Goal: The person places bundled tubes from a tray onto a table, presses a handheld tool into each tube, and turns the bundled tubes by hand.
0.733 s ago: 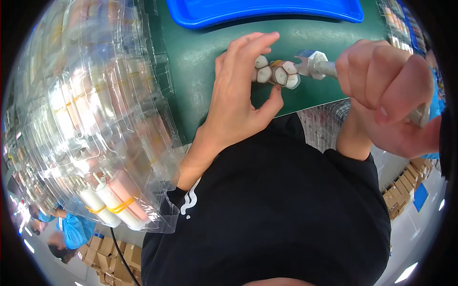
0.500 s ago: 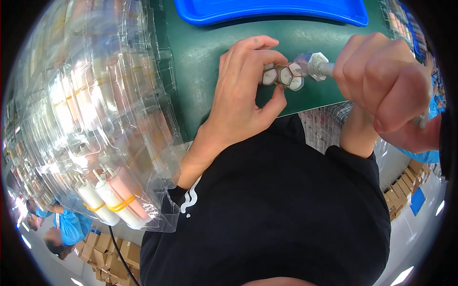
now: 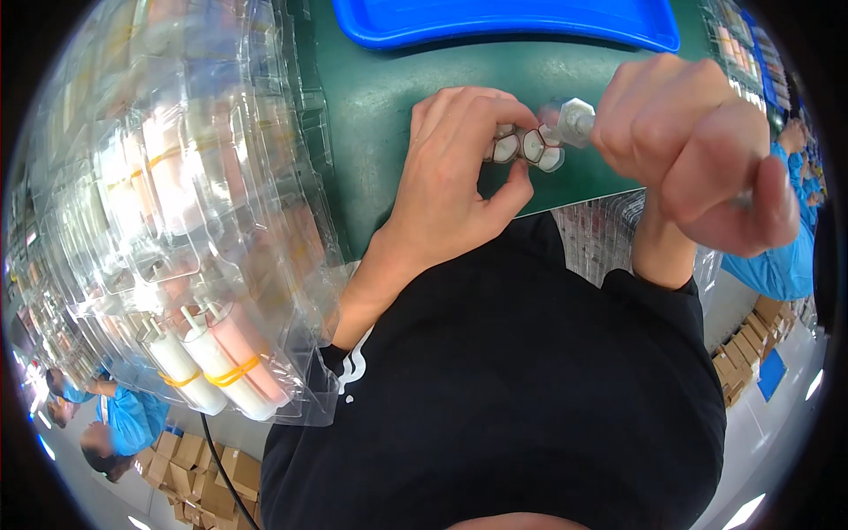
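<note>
My left hand (image 3: 450,168) curls its fingers and thumb around a small cluster of clear faceted tubes (image 3: 533,147) with white inside and dark red rims, standing on the green tabletop. Right beside them is a translucent, many-sided head (image 3: 576,122) on a pale rod. Closed in a fist, my right hand (image 3: 693,146) grips that rod above the table. Most of the rod is hidden by the fist, and its far end cannot be made out. Whether the head touches the tubes I cannot tell.
Stacked clear plastic trays (image 3: 203,168) rise at the left, with white and pink tubes (image 3: 216,358) bound by yellow bands. A blue tray (image 3: 512,31) lies at the table's far side. Cardboard boxes (image 3: 208,473) and co-workers in blue (image 3: 132,411) appear beyond.
My right fist has moved slightly left and closer to the many-sided head, covering the stretch of rod that showed before. The left hand keeps its hold, its upper fingers more bent.
</note>
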